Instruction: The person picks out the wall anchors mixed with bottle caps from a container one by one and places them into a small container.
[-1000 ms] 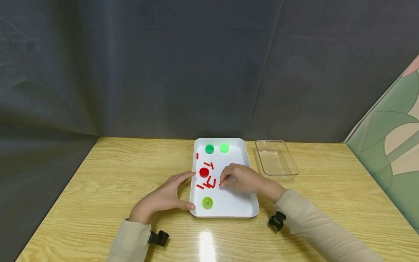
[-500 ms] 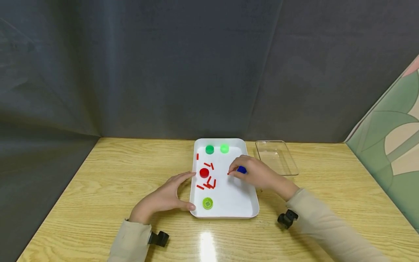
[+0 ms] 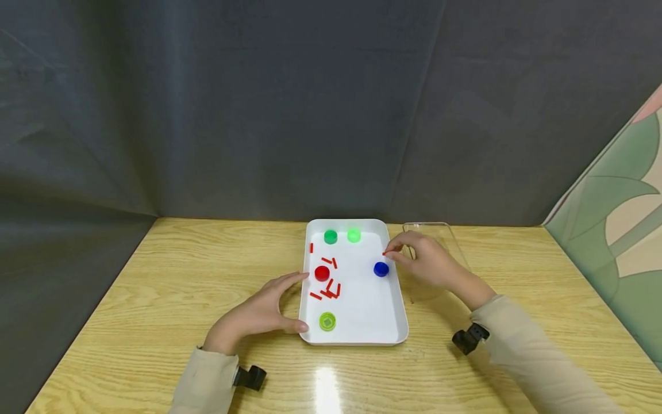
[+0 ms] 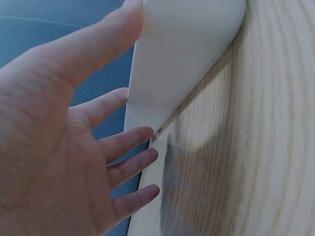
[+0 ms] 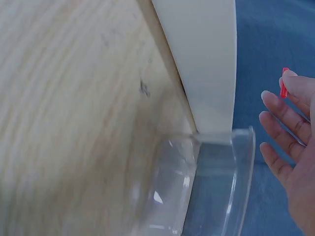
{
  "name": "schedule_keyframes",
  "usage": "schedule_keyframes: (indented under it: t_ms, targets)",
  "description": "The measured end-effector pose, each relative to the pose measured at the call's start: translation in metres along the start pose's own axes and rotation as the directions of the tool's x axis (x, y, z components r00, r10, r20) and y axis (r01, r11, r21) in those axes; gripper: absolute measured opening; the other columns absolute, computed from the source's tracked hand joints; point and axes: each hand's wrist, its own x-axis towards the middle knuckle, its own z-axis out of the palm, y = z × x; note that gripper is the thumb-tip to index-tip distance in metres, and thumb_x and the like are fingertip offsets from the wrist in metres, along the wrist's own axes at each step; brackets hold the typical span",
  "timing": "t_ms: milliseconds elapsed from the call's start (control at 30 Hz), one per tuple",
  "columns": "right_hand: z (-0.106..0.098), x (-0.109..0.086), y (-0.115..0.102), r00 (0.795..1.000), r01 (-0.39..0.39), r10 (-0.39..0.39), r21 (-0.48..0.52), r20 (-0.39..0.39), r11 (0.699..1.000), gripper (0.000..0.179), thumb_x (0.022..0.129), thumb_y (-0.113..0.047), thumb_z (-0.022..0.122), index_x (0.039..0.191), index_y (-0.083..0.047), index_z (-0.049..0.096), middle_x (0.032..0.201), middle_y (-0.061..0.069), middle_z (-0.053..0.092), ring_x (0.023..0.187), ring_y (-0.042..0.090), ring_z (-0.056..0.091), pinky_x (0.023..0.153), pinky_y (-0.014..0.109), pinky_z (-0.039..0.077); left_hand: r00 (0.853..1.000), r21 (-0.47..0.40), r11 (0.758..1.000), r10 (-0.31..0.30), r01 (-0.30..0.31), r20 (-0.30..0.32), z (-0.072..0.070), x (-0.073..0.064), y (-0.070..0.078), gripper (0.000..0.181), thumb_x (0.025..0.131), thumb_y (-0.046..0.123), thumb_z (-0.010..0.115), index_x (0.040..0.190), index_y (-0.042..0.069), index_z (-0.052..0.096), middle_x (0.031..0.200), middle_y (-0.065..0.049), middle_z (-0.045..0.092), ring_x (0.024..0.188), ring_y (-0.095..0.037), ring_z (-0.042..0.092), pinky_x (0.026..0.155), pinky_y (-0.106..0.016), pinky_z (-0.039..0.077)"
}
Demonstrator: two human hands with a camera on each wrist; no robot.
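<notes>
My right hand (image 3: 431,260) pinches a small red stick (image 5: 284,83) between thumb and finger, above the tray's right rim in the head view. At the left side of the white tray (image 3: 362,322), my left hand (image 3: 261,307) touches the rim with thumb and fingers spread. Several red sticks (image 3: 316,296) lie loose in the tray's left half, around a red bottle cap (image 3: 322,273). A blue cap (image 3: 381,269) rests by the right wall. Dark green (image 3: 330,236) and light green (image 3: 354,234) caps sit at the back, a yellow-green cap (image 3: 327,321) at the front.
A clear rectangular container (image 5: 241,182) stands on the wooden table (image 3: 170,287) just right of the tray, partly behind my right hand in the head view. A dark curtain (image 3: 289,115) rises behind the table.
My right hand has moved right and back with the red stick, from over the tray's middle to its right rim. The blue cap has come into view. My left hand stays put.
</notes>
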Motion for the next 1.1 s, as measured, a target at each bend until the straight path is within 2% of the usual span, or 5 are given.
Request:
schedule_keyframes:
  t_ms: [167, 233, 467, 833, 1100]
  targets:
    - [-0.011, -0.001, 0.009, 0.999, -0.041, 0.040, -0.025, -0.030, 0.999, 0.004, 0.094, -0.014, 0.070, 0.097, -0.015, 0.073, 0.091, -0.004, 0.066, 0.088, 0.016, 0.059, 0.077, 0.044, 0.049, 1.000, -0.005, 1.000, 0.006, -0.006, 0.000, 0.000, 0.001, -0.001, 0.099, 0.069, 0.037, 0.091, 0.152, 0.022, 0.040, 0.157, -0.010, 0.033, 0.144, -0.036, 0.025, 0.111, -0.063, 0.026]
    - [-0.015, -0.001, 0.012, 0.999, -0.034, 0.033, -0.030, -0.036, 0.999, 0.005, 0.094, -0.014, 0.070, 0.097, -0.012, 0.073, 0.091, -0.003, 0.067, 0.088, 0.017, 0.061, 0.080, 0.045, 0.050, 1.000, -0.009, 1.000, 0.011, -0.011, -0.003, 0.000, 0.001, -0.001, 0.099, 0.069, 0.037, 0.091, 0.152, 0.021, 0.040, 0.156, -0.010, 0.034, 0.144, -0.036, 0.026, 0.111, -0.063, 0.026]
    - [-0.023, 0.001, 0.023, 0.998, -0.005, 0.002, -0.051, -0.059, 0.999, 0.006, 0.093, -0.011, 0.070, 0.097, -0.010, 0.075, 0.091, -0.002, 0.069, 0.086, 0.017, 0.062, 0.076, 0.047, 0.051, 1.000, -0.009, 1.000, 0.012, -0.012, 0.002, -0.001, 0.001, 0.000, 0.098, 0.069, 0.037, 0.091, 0.152, 0.022, 0.040, 0.156, -0.010, 0.034, 0.144, -0.036, 0.026, 0.111, -0.063, 0.026]
    - [-0.028, -0.002, 0.035, 0.995, -0.087, 0.083, -0.074, -0.060, 0.993, 0.010, 0.096, -0.018, 0.068, 0.097, -0.011, 0.073, 0.090, 0.002, 0.069, 0.085, 0.019, 0.061, 0.075, 0.042, 0.047, 1.000, -0.026, 0.999, 0.021, -0.021, 0.009, -0.001, -0.001, 0.002, 0.099, 0.069, 0.034, 0.091, 0.152, 0.020, 0.039, 0.156, -0.011, 0.034, 0.143, -0.037, 0.026, 0.112, -0.063, 0.023]
    - [-0.026, -0.006, 0.049, 0.993, -0.109, 0.105, -0.067, -0.055, 0.992, 0.009, 0.096, -0.017, 0.068, 0.096, -0.009, 0.074, 0.089, 0.002, 0.069, 0.083, 0.020, 0.061, 0.074, 0.041, 0.050, 1.000, -0.028, 0.999, 0.021, -0.021, 0.008, -0.001, -0.001, 0.001, 0.099, 0.069, 0.034, 0.091, 0.152, 0.021, 0.039, 0.156, -0.010, 0.035, 0.143, -0.037, 0.026, 0.111, -0.064, 0.023]
